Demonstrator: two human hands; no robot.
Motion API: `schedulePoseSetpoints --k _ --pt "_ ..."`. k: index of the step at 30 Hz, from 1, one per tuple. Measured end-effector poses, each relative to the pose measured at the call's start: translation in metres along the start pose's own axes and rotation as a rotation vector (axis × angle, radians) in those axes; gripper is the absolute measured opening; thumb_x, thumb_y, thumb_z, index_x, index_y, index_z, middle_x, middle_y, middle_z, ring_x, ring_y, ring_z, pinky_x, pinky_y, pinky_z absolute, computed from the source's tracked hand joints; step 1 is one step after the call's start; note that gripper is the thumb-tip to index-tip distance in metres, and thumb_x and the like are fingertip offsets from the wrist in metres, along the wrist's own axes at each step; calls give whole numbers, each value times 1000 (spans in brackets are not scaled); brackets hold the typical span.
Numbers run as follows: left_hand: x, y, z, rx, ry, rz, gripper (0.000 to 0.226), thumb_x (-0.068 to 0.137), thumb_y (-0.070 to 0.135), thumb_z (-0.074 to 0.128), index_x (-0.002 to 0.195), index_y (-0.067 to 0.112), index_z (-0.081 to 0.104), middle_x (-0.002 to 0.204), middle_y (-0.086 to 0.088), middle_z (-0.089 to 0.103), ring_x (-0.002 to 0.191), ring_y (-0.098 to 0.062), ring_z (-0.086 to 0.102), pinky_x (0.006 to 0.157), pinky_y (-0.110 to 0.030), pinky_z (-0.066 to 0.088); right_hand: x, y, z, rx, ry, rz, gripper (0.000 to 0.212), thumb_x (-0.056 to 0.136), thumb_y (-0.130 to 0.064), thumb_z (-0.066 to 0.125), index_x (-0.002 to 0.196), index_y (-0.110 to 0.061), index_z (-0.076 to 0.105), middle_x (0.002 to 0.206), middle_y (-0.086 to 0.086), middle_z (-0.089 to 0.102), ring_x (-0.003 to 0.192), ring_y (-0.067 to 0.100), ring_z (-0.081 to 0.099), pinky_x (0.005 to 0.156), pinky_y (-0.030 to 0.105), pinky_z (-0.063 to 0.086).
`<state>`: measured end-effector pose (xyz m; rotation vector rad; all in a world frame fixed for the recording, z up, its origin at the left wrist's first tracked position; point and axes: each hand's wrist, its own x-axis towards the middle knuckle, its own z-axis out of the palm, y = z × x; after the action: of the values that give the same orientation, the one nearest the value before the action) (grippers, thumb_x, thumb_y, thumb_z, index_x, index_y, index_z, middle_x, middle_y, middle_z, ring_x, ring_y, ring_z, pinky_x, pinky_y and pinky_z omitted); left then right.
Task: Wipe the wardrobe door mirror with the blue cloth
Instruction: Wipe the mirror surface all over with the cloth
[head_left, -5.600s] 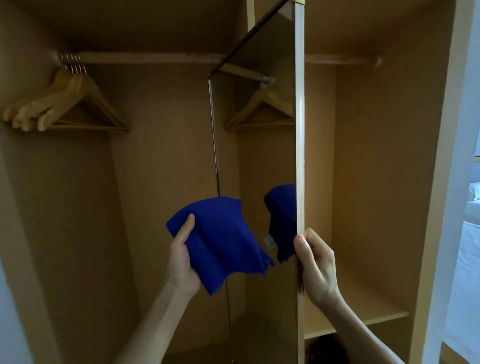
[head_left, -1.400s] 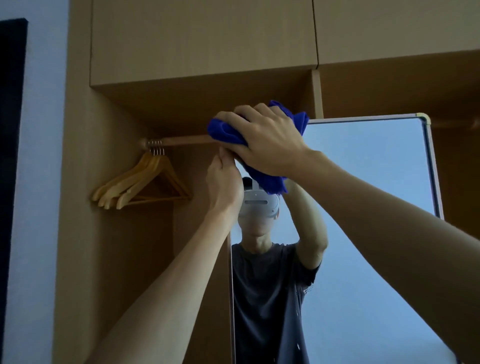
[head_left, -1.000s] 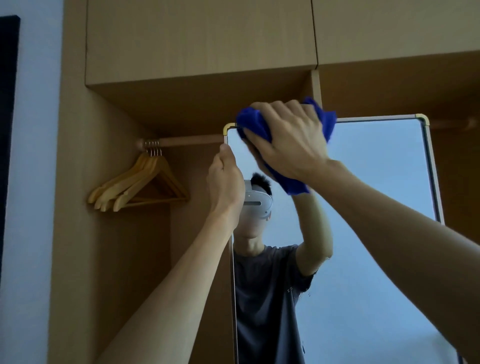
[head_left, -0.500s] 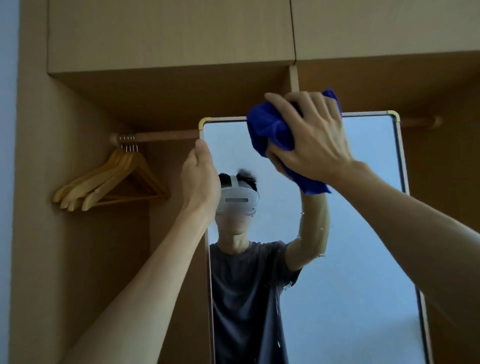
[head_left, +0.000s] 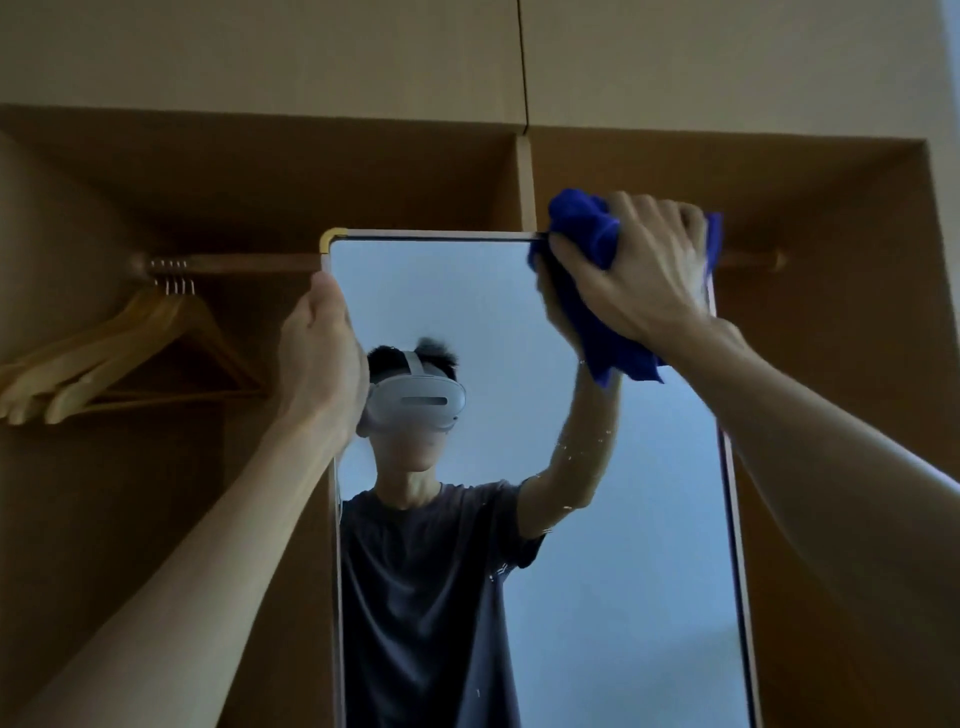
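The wardrobe door mirror (head_left: 613, 597) faces me, tall with a thin pale frame, and reflects a person in a dark shirt and a headset. My right hand (head_left: 639, 275) grips the bunched blue cloth (head_left: 587, 234) and presses it on the glass at the mirror's top right corner, hiding that corner. My left hand (head_left: 319, 358) holds the mirror's left edge just below the top left corner, with its fingers behind the door and out of sight. Small specks show on the glass near the reflected arm.
Behind the mirror is the open wardrobe with a wooden rail (head_left: 234, 262). Several wooden hangers (head_left: 130, 353) hang at the left end of it. Closed upper cabinet doors (head_left: 311, 57) run above. A vertical divider (head_left: 525, 182) stands behind the mirror's top edge.
My right hand has slid the cloth along the mirror's top edge from the left corner to the right corner. My left hand has kept its hold on the left edge.
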<state>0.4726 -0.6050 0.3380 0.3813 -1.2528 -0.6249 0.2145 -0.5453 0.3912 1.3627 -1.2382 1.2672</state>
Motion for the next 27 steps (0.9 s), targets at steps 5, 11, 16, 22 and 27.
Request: schedulePoseSetpoints --k 5,11,16,22,27 --pt "0 0 2 45 47 54 37 108 42 32 82 31 55 76 17 65 62 6 63 63 -8 45 -2 -36 20 -166 27 -145 71 91 -75 36 132 -20 55 124 10 64 114 35 56 109 55 33" --pt "-4 5 7 39 65 82 36 109 39 32 84 31 57 51 19 63 40 13 52 42 0 35 -4 32 -9 -172 -6 -52 61 94 -68 37 131 -22 52 123 10 64 113 37 58 104 53 35" --pt "-6 7 9 1 88 60 37 109 39 35 79 31 53 64 11 49 37 12 48 41 -1 34 -10 58 -12 323 -11 405 59 90 -69 51 132 -27 46 122 6 62 105 33 64 90 50 54" --pt "-11 11 8 9 93 52 27 109 38 35 96 29 58 82 15 51 50 19 55 55 6 40 -44 66 -3 635 30 678 50 87 -66 57 119 -27 53 97 -4 69 86 17 69 82 41 59" --pt "-27 0 -2 -12 80 9 27 108 41 37 95 30 57 81 17 53 57 18 58 59 3 42 -100 72 6 646 18 707 39 95 -60 58 108 -23 58 78 -6 69 64 9 69 59 25 53"
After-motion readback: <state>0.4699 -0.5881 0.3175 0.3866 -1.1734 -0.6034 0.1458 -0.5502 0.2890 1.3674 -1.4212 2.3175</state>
